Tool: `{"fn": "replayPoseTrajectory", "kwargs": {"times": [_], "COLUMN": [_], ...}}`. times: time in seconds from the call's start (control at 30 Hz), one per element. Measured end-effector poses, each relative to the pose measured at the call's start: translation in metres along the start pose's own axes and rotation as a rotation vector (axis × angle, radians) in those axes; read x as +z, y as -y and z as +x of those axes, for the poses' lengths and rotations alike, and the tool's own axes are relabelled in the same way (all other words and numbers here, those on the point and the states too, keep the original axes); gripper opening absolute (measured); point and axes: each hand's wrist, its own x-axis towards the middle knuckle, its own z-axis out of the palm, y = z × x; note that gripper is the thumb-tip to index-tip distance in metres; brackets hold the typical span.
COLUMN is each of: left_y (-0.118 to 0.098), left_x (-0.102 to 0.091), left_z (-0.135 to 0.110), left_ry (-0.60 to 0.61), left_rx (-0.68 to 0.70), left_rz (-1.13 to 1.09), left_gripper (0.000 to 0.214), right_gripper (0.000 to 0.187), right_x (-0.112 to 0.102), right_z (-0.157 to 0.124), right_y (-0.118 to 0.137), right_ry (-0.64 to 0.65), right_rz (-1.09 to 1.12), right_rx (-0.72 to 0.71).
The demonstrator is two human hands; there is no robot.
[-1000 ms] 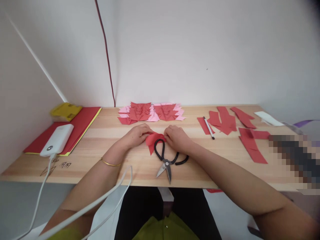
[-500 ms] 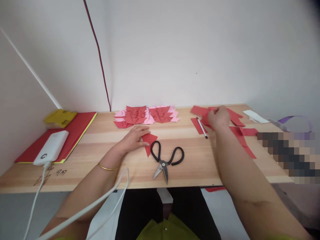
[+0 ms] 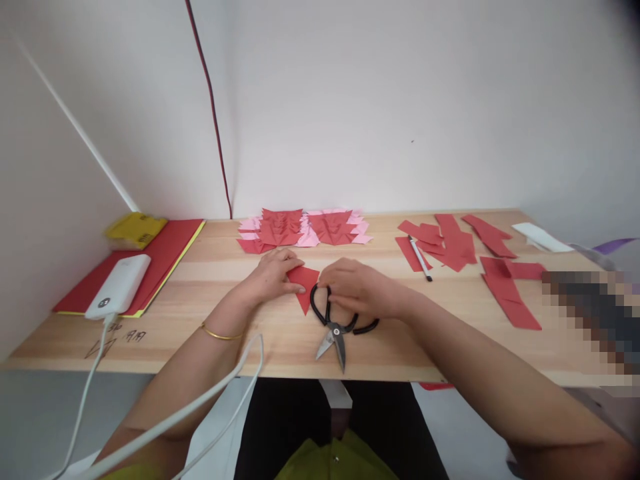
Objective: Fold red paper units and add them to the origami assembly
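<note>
Left hand [image 3: 274,275], loosely curled, holds seemingly unfinished red paper [image 3: 305,285]; right hand [image 3: 357,287] curls, grip unclear; folded pieces [image 3: 281,229] lie done beyond.

I look through one head-worn camera, set above the black-handled scissors [image 3: 337,330] on the wearer's side, near them and facing forward and down; its wide view runs from the lap [image 3: 280,427] this side of them to the wall [image 3: 390,100] well beyond them.
</note>
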Motion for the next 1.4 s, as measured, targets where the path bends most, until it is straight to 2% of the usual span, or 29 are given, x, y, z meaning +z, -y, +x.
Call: {"fn": "replayPoseTrajectory", "kwargs": {"times": [0.07, 0.13, 0.33, 0.47, 0.57, 0.63, 0.77, 0.87, 0.97, 1.1, 1.23, 1.33, 1.4], "left_y": [-0.001, 0.000, 0.000, -0.006, -0.010, -0.011, -0.011, -0.011, -0.012, -0.014, -0.017, -0.023, -0.029], "left_x": [-0.001, -0.002, -0.003, -0.008, -0.011, -0.012, -0.011, -0.009, -0.009, -0.011, -0.011, -0.010, -0.008], "left_z": [-0.001, -0.002, -0.003, -0.003, -0.002, -0.001, -0.002, -0.004, -0.005, -0.004, -0.004, -0.004, -0.003], "left_ry": [0.009, 0.008, 0.013, 0.008, 0.008, 0.008, 0.000, 0.001, 0.021, 0.050, 0.016, -0.060, -0.126], "left_rx": [-0.055, -0.104, -0.186, -0.201, -0.187, -0.177, -0.180, -0.223, -0.267, -0.223, -0.217, -0.250, -0.267], "left_rz": [0.007, 0.008, 0.016, 0.013, -0.018, -0.047, -0.099, -0.134, -0.162, -0.176, -0.256, -0.379, -0.491], "left_gripper": [0.056, 0.055, 0.047, 0.041, 0.038, 0.038, 0.034, 0.032, 0.031, 0.028, 0.021, 0.018, 0.023], "right_gripper": [0.020, 0.017, 0.018, 0.015, 0.017, 0.014, 0.011, 0.010, 0.006, 0.010, 0.015, 0.008, 0.007], "right_x": [0.001, -0.003, -0.021, -0.025, -0.023, -0.022, -0.019, -0.016, -0.015, -0.022, -0.032, -0.030, -0.023], "right_z": [-0.001, -0.005, -0.018, -0.023, -0.023, -0.021, -0.017, -0.016, -0.019, -0.028, -0.034, -0.028, -0.021], "right_y": [0.005, 0.003, -0.011, -0.019, -0.022, -0.022, -0.017, -0.011, -0.011, -0.022, -0.032, -0.029, -0.022], "right_ry": [0.146, 0.236, 0.319, 0.281, 0.202, 0.143, 0.079, 0.150, 0.240, 0.243, 0.220, 0.108, -0.025], "right_rz": [0.001, -0.047, -0.217, -0.393, -0.505, -0.484, -0.288, -0.157, -0.106, -0.172, -0.318, -0.365, -0.281], "right_rx": [0.005, 0.089, 0.382, 0.538, 0.591, 0.566, 0.418, 0.341, 0.343, 0.435, 0.592, 0.647, 0.612]}}
